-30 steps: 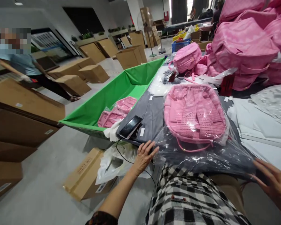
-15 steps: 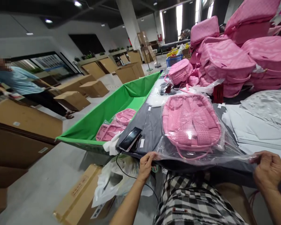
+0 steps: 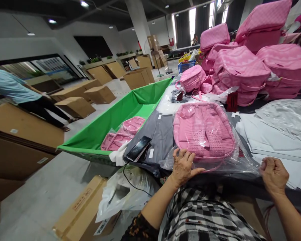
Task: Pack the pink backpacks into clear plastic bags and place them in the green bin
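A pink backpack (image 3: pixel 203 130) lies flat inside a clear plastic bag (image 3: pixel 243 164) on the dark-covered table, straps facing up. My left hand (image 3: pixel 183 167) rests on the near edge of the bag by the backpack's bottom, fingers spread and thumb pointing right. At the bag's near right corner, my right hand (image 3: pixel 274 174) is closed, with the plastic pinched in its fingers. The bag's mouth edge lies along the table's front, towards my checked apron.
Pink backpacks (image 3: pixel 240 73) are piled at the back right. White sheets (image 3: pixel 278 134) lie right of the bag, a phone (image 3: pixel 139 148) at the left corner. A green bin (image 3: pixel 90 140) holds bagged pink items. Cardboard boxes (image 3: pixel 77 207) stand on the floor; a person (image 3: pixel 20 90) walks at far left.
My left hand has let go of the bag's left corner and moved right onto the plastic near the backpack. My right hand has shifted slightly left. The stretched bag edge has slackened.
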Demonstrator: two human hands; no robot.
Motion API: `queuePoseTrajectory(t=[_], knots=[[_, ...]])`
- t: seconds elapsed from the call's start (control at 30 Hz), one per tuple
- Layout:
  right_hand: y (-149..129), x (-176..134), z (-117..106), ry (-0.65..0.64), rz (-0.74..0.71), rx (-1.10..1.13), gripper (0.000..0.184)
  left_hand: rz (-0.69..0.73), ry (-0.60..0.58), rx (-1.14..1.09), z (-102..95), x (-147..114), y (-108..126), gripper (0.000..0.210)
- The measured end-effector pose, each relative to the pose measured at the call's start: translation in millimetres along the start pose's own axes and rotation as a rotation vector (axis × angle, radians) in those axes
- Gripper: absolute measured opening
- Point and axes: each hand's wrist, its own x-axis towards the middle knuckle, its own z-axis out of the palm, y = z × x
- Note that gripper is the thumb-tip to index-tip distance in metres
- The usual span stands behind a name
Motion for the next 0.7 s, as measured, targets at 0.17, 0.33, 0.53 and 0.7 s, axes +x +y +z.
queuePoseTrajectory(t=[0.17, 0.33, 0.53, 0.7], knots=[[-9, -2, 2, -0.010, 0.063, 0.095, 0.058, 0.049, -0.033, 0.020, 3.6, 2, 2, 0.026], [1, -1, 0, 0.074, -0.092, 0.055, 0.050, 0.188, 0.013, -0.005, -0.4, 8, -9, 0.012], [17, 25, -1, 0.224, -0.267, -0.091, 0.035, -0.056, -0.363, -0.413, 1.4, 58, -32, 0.029], [13, 46, 22, -0.045, -0.155, -0.272, 0.032, -0.467, -0.685, -0.899, 21.3, 80, -48, 0.044]])
